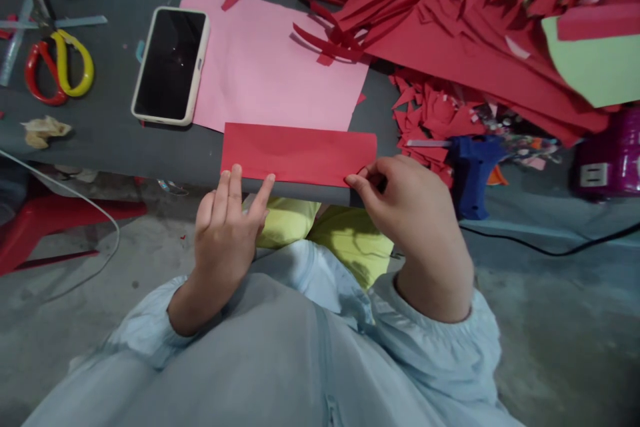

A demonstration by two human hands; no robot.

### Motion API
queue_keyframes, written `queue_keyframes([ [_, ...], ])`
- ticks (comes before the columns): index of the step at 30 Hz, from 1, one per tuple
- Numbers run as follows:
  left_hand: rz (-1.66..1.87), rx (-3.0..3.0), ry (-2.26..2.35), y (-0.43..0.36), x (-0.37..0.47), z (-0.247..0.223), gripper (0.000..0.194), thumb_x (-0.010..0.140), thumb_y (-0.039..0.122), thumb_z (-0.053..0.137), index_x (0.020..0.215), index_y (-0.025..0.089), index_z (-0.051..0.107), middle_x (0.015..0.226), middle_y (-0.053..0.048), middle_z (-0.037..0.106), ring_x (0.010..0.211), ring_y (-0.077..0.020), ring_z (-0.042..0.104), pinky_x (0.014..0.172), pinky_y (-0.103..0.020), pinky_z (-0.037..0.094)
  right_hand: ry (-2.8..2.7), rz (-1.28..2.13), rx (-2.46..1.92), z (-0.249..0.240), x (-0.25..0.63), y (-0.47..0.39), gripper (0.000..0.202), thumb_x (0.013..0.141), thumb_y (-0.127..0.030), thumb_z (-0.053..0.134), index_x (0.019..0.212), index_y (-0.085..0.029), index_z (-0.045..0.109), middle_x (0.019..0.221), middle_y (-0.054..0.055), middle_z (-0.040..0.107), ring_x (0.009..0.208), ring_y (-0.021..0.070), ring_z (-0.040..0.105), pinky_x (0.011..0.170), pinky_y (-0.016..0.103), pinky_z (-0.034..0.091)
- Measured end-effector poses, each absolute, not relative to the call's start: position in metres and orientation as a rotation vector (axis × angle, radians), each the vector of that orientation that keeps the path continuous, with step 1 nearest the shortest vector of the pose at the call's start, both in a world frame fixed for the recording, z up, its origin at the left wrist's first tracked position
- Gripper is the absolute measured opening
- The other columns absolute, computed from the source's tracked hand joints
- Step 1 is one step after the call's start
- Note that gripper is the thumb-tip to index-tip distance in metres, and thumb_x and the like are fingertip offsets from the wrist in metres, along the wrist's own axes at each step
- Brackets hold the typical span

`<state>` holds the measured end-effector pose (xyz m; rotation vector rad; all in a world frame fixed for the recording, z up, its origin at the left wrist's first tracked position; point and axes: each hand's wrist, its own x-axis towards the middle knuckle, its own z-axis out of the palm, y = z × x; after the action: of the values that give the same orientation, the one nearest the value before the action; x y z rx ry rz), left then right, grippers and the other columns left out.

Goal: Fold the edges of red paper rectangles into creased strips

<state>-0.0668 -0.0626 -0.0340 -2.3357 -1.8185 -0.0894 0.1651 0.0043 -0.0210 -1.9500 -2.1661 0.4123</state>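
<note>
A red paper strip (300,152) lies lengthwise along the table's near edge, partly over a pink paper sheet (280,73). My left hand (225,233) rests at the strip's lower left, its fingers stretched out and the tips touching the paper. At the lower right corner, my right hand (407,203) pinches the strip's edge between thumb and forefinger. A phone with a pale case (170,67) lies just left of the pink sheet, its screen dark.
Scissors (59,67) with red and yellow handles lie at the far left. Red paper cuttings (450,13) pile up at the upper right. A blue glue gun (473,173) sits near the table's edge, with its black cord (550,252). A red stool (45,227) stands lower left.
</note>
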Motion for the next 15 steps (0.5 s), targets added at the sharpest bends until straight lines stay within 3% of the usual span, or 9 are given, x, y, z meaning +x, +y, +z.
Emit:
queue_keyframes([
  [5, -0.14, -2.373, -1.921, -0.06, -0.061, -0.028, 0.047, 0.096, 0.028, 0.054, 0.143, 0.029, 0.051, 0.149, -0.02, 0.05, 0.133, -0.0355, 0.054, 0.099, -0.05, 0.048, -2.172, 0.39, -1.947, -0.022, 0.165, 0.005, 0.029, 0.093, -0.041, 0.052, 0.074, -0.02, 0.059, 0.074, 0.007, 0.06, 0.067, 0.0191, 0.049, 0.06, 0.031, 0.03],
  [12, -0.138, -2.436, -1.743, -0.057, -0.05, -0.028, 0.048, 0.095, 0.023, 0.048, 0.136, -0.001, 0.053, 0.133, -0.027, 0.062, 0.13, -0.0355, 0.056, 0.104, -0.047, 0.048, -2.165, 0.396, -1.981, -0.022, 0.164, 0.006, 0.022, 0.09, -0.036, 0.06, 0.074, -0.02, 0.06, 0.075, 0.007, 0.061, 0.067, 0.0194, 0.05, 0.061, 0.031, 0.03],
  [15, -0.122, -2.454, -1.763, -0.057, -0.048, -0.031, 0.05, 0.095, 0.023, 0.048, 0.139, -0.001, 0.051, 0.134, -0.027, 0.061, 0.128, -0.0344, 0.058, 0.109, -0.046, 0.045, -2.172, 0.406, -1.989, -0.022, 0.164, 0.006, 0.021, 0.089, -0.034, 0.061, 0.074, -0.019, 0.061, 0.076, 0.007, 0.062, 0.069, 0.0197, 0.051, 0.062, 0.031, 0.03],
])
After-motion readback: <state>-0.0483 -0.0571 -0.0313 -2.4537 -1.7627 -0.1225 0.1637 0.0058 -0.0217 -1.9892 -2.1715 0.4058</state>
